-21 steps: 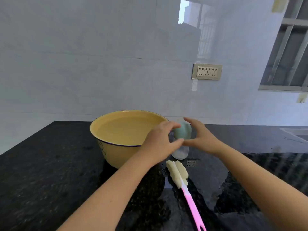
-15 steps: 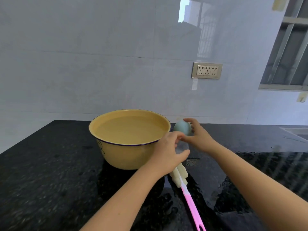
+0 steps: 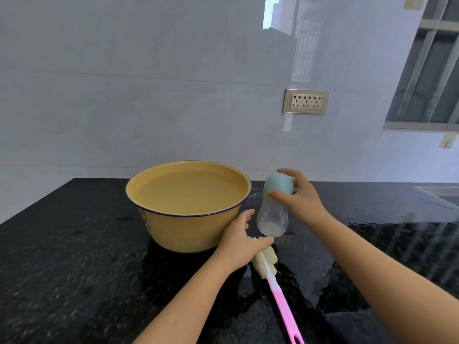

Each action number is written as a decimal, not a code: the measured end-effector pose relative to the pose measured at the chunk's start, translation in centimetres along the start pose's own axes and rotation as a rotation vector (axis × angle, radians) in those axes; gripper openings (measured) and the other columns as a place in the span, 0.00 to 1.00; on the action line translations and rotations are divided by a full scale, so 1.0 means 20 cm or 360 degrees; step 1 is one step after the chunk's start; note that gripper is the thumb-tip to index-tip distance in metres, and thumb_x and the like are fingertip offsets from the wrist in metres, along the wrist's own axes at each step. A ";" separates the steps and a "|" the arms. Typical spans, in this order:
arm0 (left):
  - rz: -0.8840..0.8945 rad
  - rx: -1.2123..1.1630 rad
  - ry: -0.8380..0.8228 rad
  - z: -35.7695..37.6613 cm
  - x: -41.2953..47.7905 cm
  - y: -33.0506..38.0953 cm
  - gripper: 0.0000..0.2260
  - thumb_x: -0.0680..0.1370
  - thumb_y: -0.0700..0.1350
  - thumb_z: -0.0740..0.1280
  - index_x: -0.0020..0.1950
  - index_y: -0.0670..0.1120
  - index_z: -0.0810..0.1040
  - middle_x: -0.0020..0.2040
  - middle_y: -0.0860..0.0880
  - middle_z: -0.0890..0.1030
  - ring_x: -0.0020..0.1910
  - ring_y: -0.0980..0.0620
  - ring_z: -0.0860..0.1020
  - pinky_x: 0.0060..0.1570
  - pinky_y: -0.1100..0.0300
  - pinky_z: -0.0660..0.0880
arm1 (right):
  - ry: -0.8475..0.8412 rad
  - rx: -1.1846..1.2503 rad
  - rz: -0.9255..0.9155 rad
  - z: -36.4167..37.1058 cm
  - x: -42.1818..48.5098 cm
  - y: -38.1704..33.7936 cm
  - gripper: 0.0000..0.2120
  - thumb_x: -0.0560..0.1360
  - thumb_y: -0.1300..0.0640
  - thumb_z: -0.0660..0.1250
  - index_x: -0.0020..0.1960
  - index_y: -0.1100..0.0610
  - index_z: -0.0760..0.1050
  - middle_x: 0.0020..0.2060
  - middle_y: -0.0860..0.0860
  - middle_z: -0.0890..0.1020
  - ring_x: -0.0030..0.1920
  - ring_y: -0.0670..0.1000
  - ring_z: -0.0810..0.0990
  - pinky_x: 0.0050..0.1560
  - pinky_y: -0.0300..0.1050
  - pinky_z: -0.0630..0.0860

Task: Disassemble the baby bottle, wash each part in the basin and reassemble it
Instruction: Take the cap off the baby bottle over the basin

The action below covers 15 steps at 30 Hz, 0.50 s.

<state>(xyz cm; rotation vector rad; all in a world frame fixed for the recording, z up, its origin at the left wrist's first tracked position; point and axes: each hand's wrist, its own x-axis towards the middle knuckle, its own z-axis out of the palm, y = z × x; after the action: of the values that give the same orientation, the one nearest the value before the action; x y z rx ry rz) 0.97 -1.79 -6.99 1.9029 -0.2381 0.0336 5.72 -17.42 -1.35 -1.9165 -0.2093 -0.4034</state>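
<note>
One basin (image 3: 188,207), one bottle (image 3: 273,209), one brush (image 3: 278,291), two hands, left (image 3: 239,242) and right (image 3: 301,197), one socket plate (image 3: 306,101), one window (image 3: 432,70)

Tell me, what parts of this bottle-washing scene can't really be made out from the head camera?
- Whether the bottle's green cap has loosened: the right hand's fingers cover it.
- Any teat: that cap hides it.
- Brush sponge tip: under the left hand; handle end cut off by the bottom edge.
- Basin's dark marking: too small and turned away.
- Sink at right: cut off by the edge.
</note>
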 end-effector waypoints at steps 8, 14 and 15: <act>0.0048 -0.0504 -0.0208 -0.01 -0.02 0.05 0.28 0.63 0.50 0.77 0.61 0.53 0.73 0.56 0.54 0.80 0.56 0.55 0.79 0.57 0.57 0.75 | -0.0357 0.0908 0.0194 -0.05 -0.04 -0.09 0.22 0.63 0.57 0.65 0.57 0.50 0.76 0.49 0.53 0.78 0.45 0.52 0.78 0.37 0.46 0.78; 0.0226 -0.0389 -0.0031 -0.03 -0.09 0.10 0.25 0.63 0.46 0.76 0.57 0.53 0.72 0.53 0.52 0.80 0.48 0.61 0.79 0.45 0.69 0.74 | -0.0436 0.1020 0.0251 -0.07 -0.10 -0.11 0.16 0.67 0.52 0.64 0.54 0.52 0.74 0.46 0.53 0.77 0.42 0.50 0.77 0.37 0.43 0.75; 0.0257 -0.0321 0.0002 -0.05 -0.11 0.11 0.25 0.63 0.46 0.76 0.56 0.54 0.72 0.52 0.53 0.80 0.47 0.62 0.79 0.44 0.70 0.73 | -0.0415 0.0861 0.0222 -0.08 -0.10 -0.11 0.16 0.67 0.49 0.65 0.54 0.51 0.74 0.46 0.53 0.77 0.43 0.50 0.77 0.38 0.44 0.76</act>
<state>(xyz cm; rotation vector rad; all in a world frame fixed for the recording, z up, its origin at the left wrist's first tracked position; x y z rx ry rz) -1.48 -1.28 -4.92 1.6797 -0.3798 0.1149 2.82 -17.91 0.35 -1.4310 -0.3180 0.0066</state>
